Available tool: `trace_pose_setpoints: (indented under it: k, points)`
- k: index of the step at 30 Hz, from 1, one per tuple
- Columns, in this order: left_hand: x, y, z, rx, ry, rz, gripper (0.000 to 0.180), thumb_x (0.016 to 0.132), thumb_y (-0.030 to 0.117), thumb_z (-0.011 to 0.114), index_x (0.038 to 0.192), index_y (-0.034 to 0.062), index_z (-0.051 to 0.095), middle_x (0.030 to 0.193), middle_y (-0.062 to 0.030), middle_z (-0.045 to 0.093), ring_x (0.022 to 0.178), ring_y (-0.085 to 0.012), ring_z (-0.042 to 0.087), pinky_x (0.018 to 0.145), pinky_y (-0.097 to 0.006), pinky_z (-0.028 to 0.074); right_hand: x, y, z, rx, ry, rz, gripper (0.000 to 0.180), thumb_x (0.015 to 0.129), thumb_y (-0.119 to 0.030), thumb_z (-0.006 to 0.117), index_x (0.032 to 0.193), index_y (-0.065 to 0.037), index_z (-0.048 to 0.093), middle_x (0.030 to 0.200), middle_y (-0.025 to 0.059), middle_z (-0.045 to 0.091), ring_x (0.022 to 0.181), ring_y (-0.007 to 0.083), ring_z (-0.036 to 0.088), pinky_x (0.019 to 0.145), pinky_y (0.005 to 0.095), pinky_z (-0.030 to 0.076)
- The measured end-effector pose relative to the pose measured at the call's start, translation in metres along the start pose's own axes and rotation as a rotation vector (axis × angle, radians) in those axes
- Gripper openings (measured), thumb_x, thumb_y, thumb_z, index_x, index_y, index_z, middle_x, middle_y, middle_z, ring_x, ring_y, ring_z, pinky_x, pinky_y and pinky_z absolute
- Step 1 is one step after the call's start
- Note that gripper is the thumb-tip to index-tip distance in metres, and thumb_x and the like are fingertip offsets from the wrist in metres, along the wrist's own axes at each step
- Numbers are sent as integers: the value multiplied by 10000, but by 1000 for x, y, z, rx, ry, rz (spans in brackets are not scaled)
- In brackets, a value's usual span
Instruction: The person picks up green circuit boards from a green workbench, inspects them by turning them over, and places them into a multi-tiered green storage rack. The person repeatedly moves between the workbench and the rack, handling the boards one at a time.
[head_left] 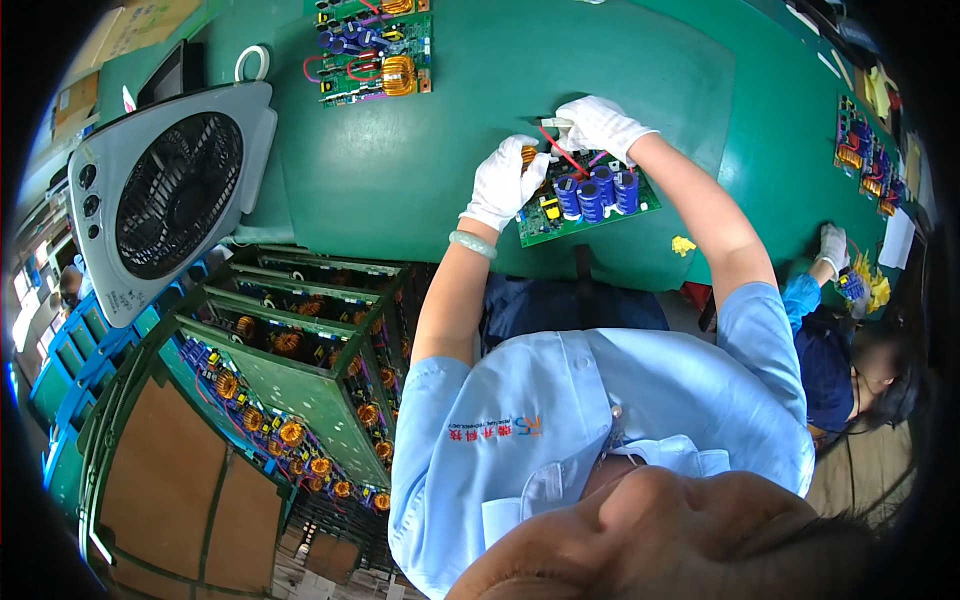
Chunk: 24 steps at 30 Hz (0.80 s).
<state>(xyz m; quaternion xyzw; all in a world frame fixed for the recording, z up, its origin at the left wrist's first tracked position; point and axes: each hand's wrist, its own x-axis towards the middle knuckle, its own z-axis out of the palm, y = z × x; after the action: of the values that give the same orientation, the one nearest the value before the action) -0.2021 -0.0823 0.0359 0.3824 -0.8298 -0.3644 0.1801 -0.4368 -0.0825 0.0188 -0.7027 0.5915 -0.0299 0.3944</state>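
A green circuit board [577, 227] lies on the green bench mat, with several blue capacitors [591, 197] standing along its near side. My left hand [507, 182], in a white glove, is closed on the board's left edge beside a copper coil [528, 156]. At the far edge my right hand [602, 127], also gloved, pinches a small whitish piece [556, 122]; its exact kind is too small to make out. A red wire [566, 153] runs from near that piece down to the capacitors. My hands partly cover the far side of the board.
More circuit boards [372, 72] lie at the far left, others [866, 152] at the far right. A grey fan [178, 190] stands left, above a rack [290, 355] filled with boards. A yellow scrap [683, 245] lies nearby. Another person's gloved hand [833, 248] works at right.
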Motion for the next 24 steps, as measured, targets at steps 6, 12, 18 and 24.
trace_pose_setpoints:
  k: [6, 12, 18, 24]
  points:
    - [-1, -2, 1, -1, -14, -15, 298, 903, 299, 649, 1089, 84, 557, 944, -128, 668, 834, -316, 675, 729, -395, 548, -35, 14, -28, 289, -23, -59, 315, 764, -342, 766, 856, -62, 653, 840, 129, 666, 792, 343, 632, 706, 430, 490]
    - [-2, 3, 0, -19, -21, -34, 269, 917, 259, 633, 1105, 84, 554, 984, -145, 664, 861, -327, 675, 759, -394, 548, -42, 21, -14, 263, 57, 52, 326, 749, -365, 770, 823, -69, 655, 814, 136, 687, 792, 338, 660, 707, 419, 504]
    - [-1, 4, -1, -17, -29, -55, 273, 905, 250, 645, 1107, 90, 559, 950, -145, 666, 819, -328, 675, 733, -399, 550, -37, 21, -7, 159, 96, 171, 349, 732, -381, 775, 842, -68, 665, 833, 145, 683, 797, 336, 657, 708, 427, 500]
    - [2, 5, -3, -27, -54, -75, 257, 910, 237, 638, 1102, 88, 555, 938, -148, 663, 805, -330, 672, 726, -398, 545, -61, 36, -26, 604, 95, 7, 290, 808, -326, 736, 866, -50, 670, 868, 151, 685, 808, 322, 651, 705, 410, 497]
